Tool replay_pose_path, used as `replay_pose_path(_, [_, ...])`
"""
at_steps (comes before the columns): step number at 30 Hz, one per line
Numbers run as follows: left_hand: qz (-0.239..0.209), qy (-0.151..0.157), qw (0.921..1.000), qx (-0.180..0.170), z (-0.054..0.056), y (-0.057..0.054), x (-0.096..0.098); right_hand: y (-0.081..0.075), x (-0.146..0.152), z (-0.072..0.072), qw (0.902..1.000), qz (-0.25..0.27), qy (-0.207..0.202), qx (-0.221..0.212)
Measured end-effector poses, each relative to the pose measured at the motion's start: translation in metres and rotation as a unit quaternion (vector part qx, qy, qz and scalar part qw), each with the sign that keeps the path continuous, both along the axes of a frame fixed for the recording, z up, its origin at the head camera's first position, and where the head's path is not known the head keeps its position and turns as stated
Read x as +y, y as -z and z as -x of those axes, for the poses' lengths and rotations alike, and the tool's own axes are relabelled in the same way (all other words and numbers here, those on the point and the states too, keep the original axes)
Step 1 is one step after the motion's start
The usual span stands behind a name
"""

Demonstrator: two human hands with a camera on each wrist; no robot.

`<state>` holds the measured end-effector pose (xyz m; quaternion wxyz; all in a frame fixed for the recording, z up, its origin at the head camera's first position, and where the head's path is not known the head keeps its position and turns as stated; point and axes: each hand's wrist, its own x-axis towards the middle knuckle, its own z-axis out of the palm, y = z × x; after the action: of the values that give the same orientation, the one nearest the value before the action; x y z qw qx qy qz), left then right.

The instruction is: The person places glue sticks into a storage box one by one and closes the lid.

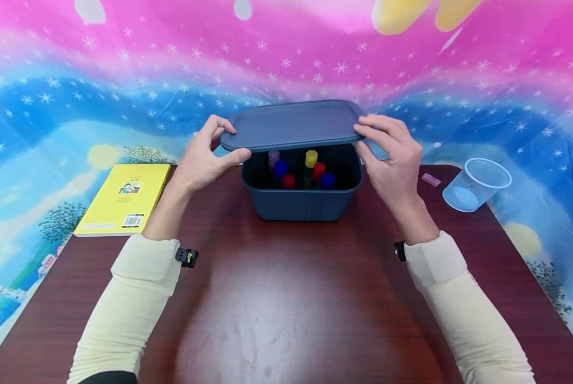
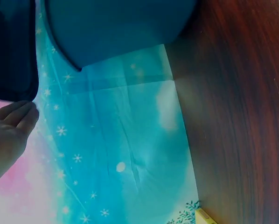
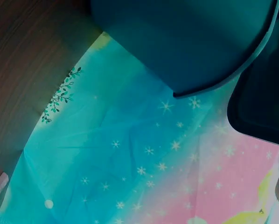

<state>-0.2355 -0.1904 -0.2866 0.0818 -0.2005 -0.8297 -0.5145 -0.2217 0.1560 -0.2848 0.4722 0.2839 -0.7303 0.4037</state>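
Note:
Both hands hold a dark blue-grey lid (image 1: 296,125) tilted above a box (image 1: 301,205) of the same colour. My left hand (image 1: 207,154) grips the lid's left end, thumb at the front edge. At the right end, my right hand (image 1: 392,154) pinches the rim with fingers on top. Inside the box, several capped items show: a yellow cap (image 1: 311,158), red caps (image 1: 288,181), blue caps (image 1: 327,180) and a purplish one (image 1: 273,158). Their lower parts are hidden in shadow. In the left wrist view the lid's corner (image 2: 18,88) lies against the fingers (image 2: 27,116).
A yellow book (image 1: 125,197) lies at the table's left edge. On the right stand a white mesh pen cup (image 1: 476,184), lying tilted in view, and a small pink block (image 1: 431,180). A patterned cloth (image 1: 286,64) hangs behind the brown table (image 1: 296,298).

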Motion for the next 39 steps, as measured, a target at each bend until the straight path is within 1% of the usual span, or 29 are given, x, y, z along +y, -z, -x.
replay_pose_path(2, [-0.005,-0.007,0.9999,0.012,0.000,0.001,0.001,-0.001,0.003,-0.001,0.9985,0.001,0.011,-0.054])
replay_pose_path(3, [-0.008,-0.010,0.9998,0.017,0.000,0.002,0.001,-0.002,0.005,-0.001,0.9959,0.002,0.014,-0.089])
replay_pose_path(4, [-0.007,-0.014,0.9996,0.021,0.000,0.003,0.001,-0.003,0.007,-0.002,0.9912,0.007,0.012,-0.132])
replay_pose_path(5, [-0.003,-0.020,0.9995,0.025,0.000,0.004,0.002,-0.003,0.009,-0.003,0.9839,0.010,0.004,-0.178])
replay_pose_path(6, [0.004,-0.026,0.9993,0.025,-0.001,0.004,0.002,-0.002,0.012,-0.004,0.9742,0.013,-0.008,-0.225])
replay_pose_path(8, [0.021,-0.038,0.9987,0.025,-0.003,0.007,0.003,0.000,0.016,-0.006,0.9486,0.016,-0.040,-0.314])
replay_pose_path(9, [0.029,-0.042,0.9984,0.024,-0.003,0.008,0.004,0.002,0.019,-0.006,0.9361,0.015,-0.058,-0.347])
replay_pose_path(10, [0.039,-0.046,0.9979,0.024,-0.004,0.010,0.004,0.005,0.021,-0.007,0.9242,0.015,-0.073,-0.375])
replay_pose_path(11, [0.046,-0.048,0.9975,0.023,-0.004,0.012,0.005,0.008,0.023,-0.007,0.9153,0.013,-0.086,-0.393])
replay_pose_path(13, [0.059,-0.048,0.9969,0.024,-0.004,0.017,0.006,0.012,0.026,-0.007,0.9058,0.016,-0.103,-0.411])
replay_pose_path(16, [0.073,-0.046,0.9960,0.023,-0.003,0.025,0.009,0.018,0.028,-0.007,0.9054,0.036,-0.119,-0.406])
replay_pose_path(18, [0.081,-0.048,0.9954,0.017,-0.002,0.029,0.011,0.020,0.028,-0.007,0.9090,0.050,-0.129,-0.393])
replay_pose_path(22, [0.089,-0.056,0.9944,-0.002,0.000,0.035,0.012,0.025,0.028,-0.008,0.9195,0.061,-0.141,-0.362])
replay_pose_path(25, [0.089,-0.058,0.9942,-0.015,0.000,0.040,0.013,0.028,0.028,-0.009,0.9250,0.062,-0.137,-0.349])
replay_pose_path(27, [0.085,-0.059,0.9944,-0.022,0.000,0.042,0.014,0.029,0.028,-0.009,0.9270,0.063,-0.133,-0.345])
replay_pose_path(32, [0.081,-0.053,0.9950,-0.024,-0.001,0.046,0.015,0.034,0.029,-0.009,0.9278,0.065,-0.123,-0.346])
replay_pose_path(39, [0.096,-0.047,0.9937,-0.035,-0.003,0.049,0.016,0.047,0.031,-0.011,0.9276,0.051,-0.097,-0.357])
